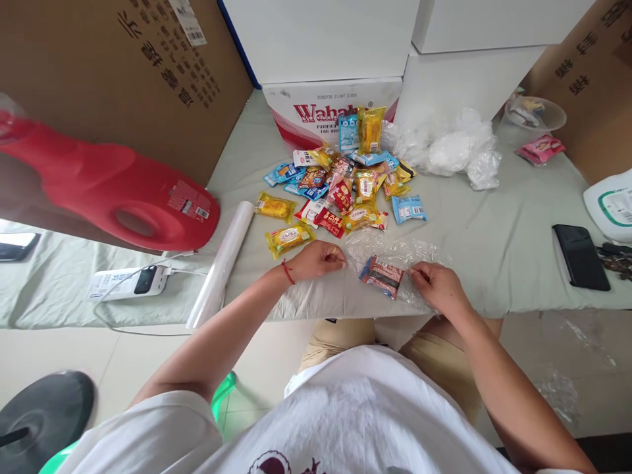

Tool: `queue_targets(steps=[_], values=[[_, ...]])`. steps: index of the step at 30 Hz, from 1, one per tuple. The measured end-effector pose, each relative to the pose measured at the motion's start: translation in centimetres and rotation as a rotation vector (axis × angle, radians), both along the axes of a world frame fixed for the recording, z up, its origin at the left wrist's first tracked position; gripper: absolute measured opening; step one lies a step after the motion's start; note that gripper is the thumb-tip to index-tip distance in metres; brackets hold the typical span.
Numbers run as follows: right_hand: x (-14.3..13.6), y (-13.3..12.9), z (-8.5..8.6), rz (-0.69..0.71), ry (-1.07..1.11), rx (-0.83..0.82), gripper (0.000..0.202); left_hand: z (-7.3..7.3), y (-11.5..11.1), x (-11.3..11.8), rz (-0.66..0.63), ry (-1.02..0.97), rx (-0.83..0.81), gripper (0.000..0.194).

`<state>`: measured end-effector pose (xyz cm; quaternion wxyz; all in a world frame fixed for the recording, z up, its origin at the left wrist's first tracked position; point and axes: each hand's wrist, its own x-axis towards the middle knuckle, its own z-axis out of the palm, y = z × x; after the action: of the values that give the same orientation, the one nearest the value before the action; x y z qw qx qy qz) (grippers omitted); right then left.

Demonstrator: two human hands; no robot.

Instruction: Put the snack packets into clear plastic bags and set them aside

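A sheet of clear plastic film (424, 253) lies crinkled on the cloth near the table's front edge. On it rests a small snack packet (382, 276) in a reddish-brown wrapper with blue ends. My left hand (323, 259), with a red string round the wrist, pinches the film's left side. At the right of the packet, my right hand (437, 284) is closed on the film's other side. Just beyond the film is a pile of wrapped snacks (340, 194) in yellow, blue and red. One yellow packet (289, 238) sits close to my left hand.
A roll of clear film (222, 263), a white power bank (131, 282) with a cable, and a large red bottle (108, 184) are on the left. Crumpled plastic (449, 151) lies behind, before white boxes. A black phone (581, 257) and a white bottle (612, 207) stand rightward.
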<state>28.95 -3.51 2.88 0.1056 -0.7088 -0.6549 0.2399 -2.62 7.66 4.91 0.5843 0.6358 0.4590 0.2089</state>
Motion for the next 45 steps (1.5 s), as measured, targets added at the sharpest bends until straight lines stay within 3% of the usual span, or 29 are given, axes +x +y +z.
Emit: queue_targets(steps=[2, 4, 7, 10, 13, 17, 21, 23, 27, 30, 32, 36, 37, 43, 45], values=[[0.0, 0.1, 0.0, 0.006, 0.004, 0.003, 0.034, -0.3, -0.2, -0.3, -0.065, -0.016, 0.095, 0.011], [0.0, 0.2, 0.1, 0.010, 0.004, 0.002, 0.035, -0.3, -0.1, -0.1, -0.134, -0.043, 0.134, 0.034], [0.0, 0.2, 0.2, 0.014, 0.009, -0.004, 0.035, 0.1, 0.5, 1.3, -0.253, -0.093, 0.045, 0.074], [0.0, 0.2, 0.3, 0.006, 0.011, -0.002, 0.034, 0.4, 1.2, 2.7, -0.338, -0.045, 0.038, 0.086], [0.0, 0.2, 0.2, -0.008, 0.008, -0.003, 0.034, 0.3, 1.6, 2.8, -0.311, 0.054, 0.147, 0.070], [-0.1, 0.2, 0.3, -0.021, 0.016, -0.012, 0.036, -0.4, 1.4, 0.8, -0.300, 0.129, 0.217, 0.010], [0.0, 0.3, 0.4, -0.015, 0.025, -0.019, 0.036, -0.8, 0.4, -1.1, -0.174, 0.077, 0.249, 0.013], [0.0, 0.4, 0.4, -0.012, 0.023, -0.024, 0.036, -0.5, 0.0, -1.0, -0.141, 0.014, 0.234, 0.026], [-0.1, 0.4, 0.5, -0.022, 0.033, -0.032, 0.037, 0.2, 0.3, 0.9, -0.225, -0.126, 0.092, 0.066], [-0.1, 0.3, 0.5, -0.032, 0.044, -0.031, 0.037, 0.0, 1.1, 2.3, -0.299, -0.090, 0.126, 0.073], [-0.1, 0.3, 0.4, -0.039, 0.043, -0.033, 0.038, -0.3, 1.4, 2.5, -0.331, 0.004, 0.218, 0.067], [-0.2, 0.3, 0.4, -0.041, 0.025, -0.030, 0.039, -1.3, 1.2, 1.3, -0.424, 0.174, 0.403, 0.013], [-0.2, 0.3, 0.4, -0.042, 0.021, -0.027, 0.039, -1.5, 1.0, 0.8, -0.445, 0.184, 0.432, 0.010], [0.0, 0.4, 0.3, -0.027, 0.025, -0.016, 0.039, -2.0, -0.1, -1.3, -0.370, 0.135, 0.463, 0.015], [0.0, 0.3, 0.2, -0.027, 0.021, -0.011, 0.040, -1.6, -0.3, -0.9, -0.338, 0.073, 0.381, 0.030]])
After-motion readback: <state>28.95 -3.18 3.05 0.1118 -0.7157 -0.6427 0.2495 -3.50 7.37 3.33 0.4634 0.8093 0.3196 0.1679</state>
